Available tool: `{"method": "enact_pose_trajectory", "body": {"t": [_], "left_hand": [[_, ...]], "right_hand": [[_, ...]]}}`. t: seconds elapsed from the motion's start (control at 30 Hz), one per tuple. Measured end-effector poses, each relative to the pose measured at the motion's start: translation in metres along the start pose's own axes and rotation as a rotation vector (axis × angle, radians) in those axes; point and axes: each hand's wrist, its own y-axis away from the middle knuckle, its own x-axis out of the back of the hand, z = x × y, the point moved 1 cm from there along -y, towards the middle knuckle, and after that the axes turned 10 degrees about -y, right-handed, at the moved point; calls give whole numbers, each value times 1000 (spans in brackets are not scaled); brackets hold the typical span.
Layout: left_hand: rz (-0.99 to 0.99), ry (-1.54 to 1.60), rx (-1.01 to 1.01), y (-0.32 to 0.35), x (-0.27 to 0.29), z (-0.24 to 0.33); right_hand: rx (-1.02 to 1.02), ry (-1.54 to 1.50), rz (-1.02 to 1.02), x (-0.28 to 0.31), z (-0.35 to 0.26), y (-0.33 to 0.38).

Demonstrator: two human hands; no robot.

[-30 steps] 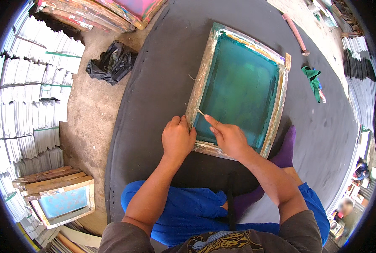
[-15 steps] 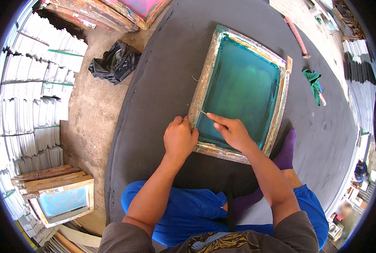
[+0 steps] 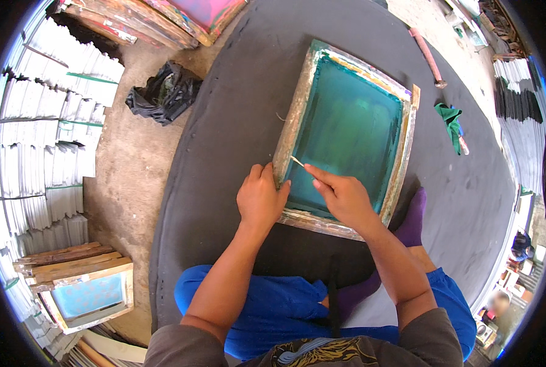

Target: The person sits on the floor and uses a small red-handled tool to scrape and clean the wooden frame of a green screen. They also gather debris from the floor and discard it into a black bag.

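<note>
A wooden-framed printing screen (image 3: 288, 131) with green-teal mesh (image 3: 349, 122) lies tilted on the dark padded surface before me. My left hand (image 3: 261, 199) grips the frame's left rail near its near corner, fingers bent over the outer edge and thumb toward the mesh. Over the mesh's lower left, my right hand (image 3: 344, 197) pinches a thin pale stick-like tool (image 3: 297, 161), forefinger stretched along it. The tool's tip is close to the inner edge of the left rail; whether it touches the mesh I cannot tell. Its other end is hidden in my hand.
Right of the screen lie a hammer (image 3: 429, 58) and a green cloth (image 3: 449, 121). A black plastic bag (image 3: 164, 93) sits on the floor at left, beside stacked white sheets (image 3: 31, 128). A smaller blue-meshed frame (image 3: 89, 295) stands lower left. My purple-socked foot (image 3: 412, 217) rests by the screen's near right corner.
The tool's tip has shifted slightly right, away from the left rail, and its pale side now shows. My left hand keeps its hold on the frame. The whole view has moved a little.
</note>
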Motion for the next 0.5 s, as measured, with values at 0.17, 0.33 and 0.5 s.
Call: {"method": "enact_pose_trajectory", "body": {"t": [0.17, 0.33, 0.5], "left_hand": [[-56, -34, 10, -2, 1, 2], [-61, -40, 16, -2, 0, 1], [-47, -26, 27, -3, -1, 0]], "right_hand": [[12, 114, 35, -6, 1, -4], [-22, 163, 25, -6, -1, -4], [-22, 172, 6, -6, -2, -1]]}}
